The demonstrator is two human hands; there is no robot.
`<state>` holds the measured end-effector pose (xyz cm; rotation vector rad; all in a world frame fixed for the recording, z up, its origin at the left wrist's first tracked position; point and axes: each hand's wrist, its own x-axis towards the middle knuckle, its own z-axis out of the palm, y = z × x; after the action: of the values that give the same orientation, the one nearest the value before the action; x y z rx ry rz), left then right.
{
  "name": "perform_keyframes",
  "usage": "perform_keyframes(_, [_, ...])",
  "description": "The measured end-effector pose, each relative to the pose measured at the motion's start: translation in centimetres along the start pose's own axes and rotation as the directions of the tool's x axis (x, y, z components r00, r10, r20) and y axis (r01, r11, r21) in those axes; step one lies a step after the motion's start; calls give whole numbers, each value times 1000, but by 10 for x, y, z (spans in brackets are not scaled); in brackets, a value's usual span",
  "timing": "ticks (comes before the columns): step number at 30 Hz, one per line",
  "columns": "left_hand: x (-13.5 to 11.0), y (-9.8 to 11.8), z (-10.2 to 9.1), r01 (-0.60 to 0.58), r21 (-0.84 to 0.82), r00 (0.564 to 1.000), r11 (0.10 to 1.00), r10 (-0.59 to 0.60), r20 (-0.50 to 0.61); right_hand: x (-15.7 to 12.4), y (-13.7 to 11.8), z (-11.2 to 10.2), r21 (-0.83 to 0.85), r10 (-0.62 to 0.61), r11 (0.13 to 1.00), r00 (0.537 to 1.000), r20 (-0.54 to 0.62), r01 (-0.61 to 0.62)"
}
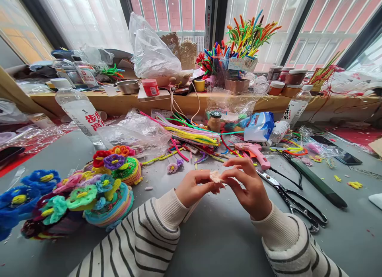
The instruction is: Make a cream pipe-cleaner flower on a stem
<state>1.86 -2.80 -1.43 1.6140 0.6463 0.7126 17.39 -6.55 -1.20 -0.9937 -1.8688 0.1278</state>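
Above the middle of the grey table, my left hand (195, 186) pinches a small pale pink fuzzy piece (215, 176), bent out of pipe cleaner as far as I can see. My right hand (249, 185) grips the same piece from the other side with thumb and fingertips. The fingers cover part of it. Just beyond the hands lie a small pink pipe-cleaner flower (172, 168) and a purple one (179, 163). A pink glue gun (253, 153) rests behind my right hand, and black-handled scissors (294, 201) lie to its right.
Colourful pipe-cleaner flower pots (109, 201) stand at the left. A bundle of pipe cleaners (191, 133) lies at the back, near a small jar (214, 121). Right of the scissors is a dark green long tool (319, 183). A water bottle (76, 106) stands back left.
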Motion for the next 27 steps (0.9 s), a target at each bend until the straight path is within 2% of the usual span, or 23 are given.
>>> perform_keyframes(4, [0,4,0,-48,131,999,990,51,-14,-1,1,0,22,22,1000,1000,-10,-22])
perform_keyframes(7, [1,7,-1,-97,256,990,962,120,-72,-1,0,1,39,66,997,997,-40,-64])
perform_keyframes(11, [2,6,-4,-152,347,952,925,232,-201,1,-3,1,102,154,984,985,-81,-146])
perform_keyframes(14, [0,4,-4,-181,384,916,905,297,-269,1,-3,2,145,194,972,980,-50,-185])
perform_keyframes(19, [-3,6,-4,-293,367,841,883,421,-339,0,-4,5,177,225,959,974,-12,-219])
perform_keyframes(21, [-3,8,-5,-338,330,829,882,445,-339,-1,-3,6,168,230,960,973,-8,-225])
perform_keyframes(27, [-3,8,-1,-331,178,874,927,372,-313,-2,0,9,72,168,983,985,44,-171])
